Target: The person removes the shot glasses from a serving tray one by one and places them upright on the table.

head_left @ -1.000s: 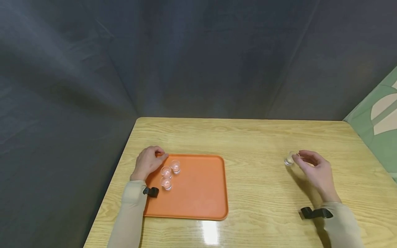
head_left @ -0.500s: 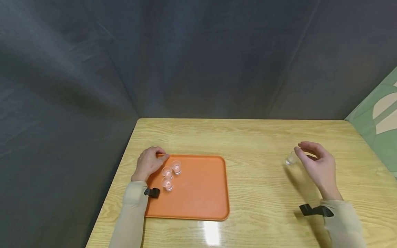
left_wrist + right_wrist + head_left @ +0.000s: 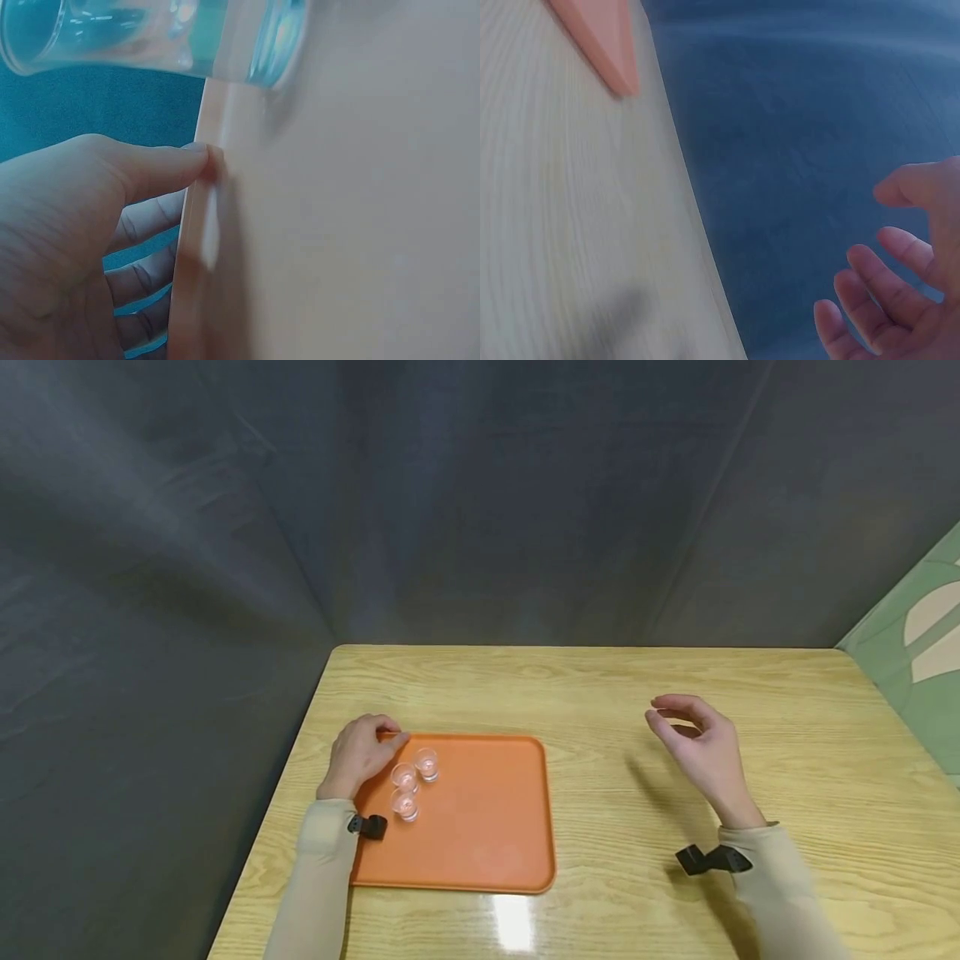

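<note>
Three clear glasses [image 3: 427,764], one orange tray [image 3: 480,827], one wooden table [image 3: 600,693] — two sets of fingers [image 3: 394,742], two black wrist devices [image 3: 372,827]

The tray [image 3: 480,835] is plain orange, paling to peach in the left wrist view. The glasses [image 3: 406,808] on its left side are colourless and clear, with the orange showing through. Yellowish wood grain in fine, wavy streaks covers the worktop [image 3: 615,693], with a white glare [image 3: 512,922] on its near part. The far curtain [image 3: 480,510] is dark blue-grey; the right-hand cloth [image 3: 915,718] is green with cream shapes. The left sleeve [image 3: 303,877] and right sleeve [image 3: 776,885] are beige, the wrist cameras [image 3: 373,827] black.
</note>
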Demonstrator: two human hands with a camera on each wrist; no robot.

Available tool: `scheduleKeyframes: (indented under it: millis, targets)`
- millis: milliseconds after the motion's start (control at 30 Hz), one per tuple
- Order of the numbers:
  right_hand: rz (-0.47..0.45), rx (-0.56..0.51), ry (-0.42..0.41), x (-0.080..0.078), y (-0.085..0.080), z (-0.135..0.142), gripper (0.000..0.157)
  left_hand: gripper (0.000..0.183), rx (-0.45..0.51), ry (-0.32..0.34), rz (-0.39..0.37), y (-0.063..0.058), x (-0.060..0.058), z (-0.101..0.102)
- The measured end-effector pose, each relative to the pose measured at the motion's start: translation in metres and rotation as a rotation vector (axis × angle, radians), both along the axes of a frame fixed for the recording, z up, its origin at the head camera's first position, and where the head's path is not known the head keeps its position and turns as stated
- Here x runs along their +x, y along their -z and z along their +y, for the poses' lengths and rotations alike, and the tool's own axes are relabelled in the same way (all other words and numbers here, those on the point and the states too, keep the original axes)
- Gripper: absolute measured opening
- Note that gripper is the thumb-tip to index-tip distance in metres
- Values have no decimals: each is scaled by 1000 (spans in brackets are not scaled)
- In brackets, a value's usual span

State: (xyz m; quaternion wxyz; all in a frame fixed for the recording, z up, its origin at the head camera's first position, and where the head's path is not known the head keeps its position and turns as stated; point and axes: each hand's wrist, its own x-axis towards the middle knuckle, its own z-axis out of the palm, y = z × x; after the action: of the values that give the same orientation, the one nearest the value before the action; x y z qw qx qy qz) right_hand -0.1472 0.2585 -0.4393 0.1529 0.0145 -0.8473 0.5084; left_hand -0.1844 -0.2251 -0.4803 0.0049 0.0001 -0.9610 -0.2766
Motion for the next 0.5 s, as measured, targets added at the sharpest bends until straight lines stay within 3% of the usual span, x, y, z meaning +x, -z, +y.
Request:
scheduleKeyframes:
  millis: [500]
  targets:
    - [-26, -2, -161, -14, 7, -60, 27, 27, -4, -4, -2, 1, -1, 0]
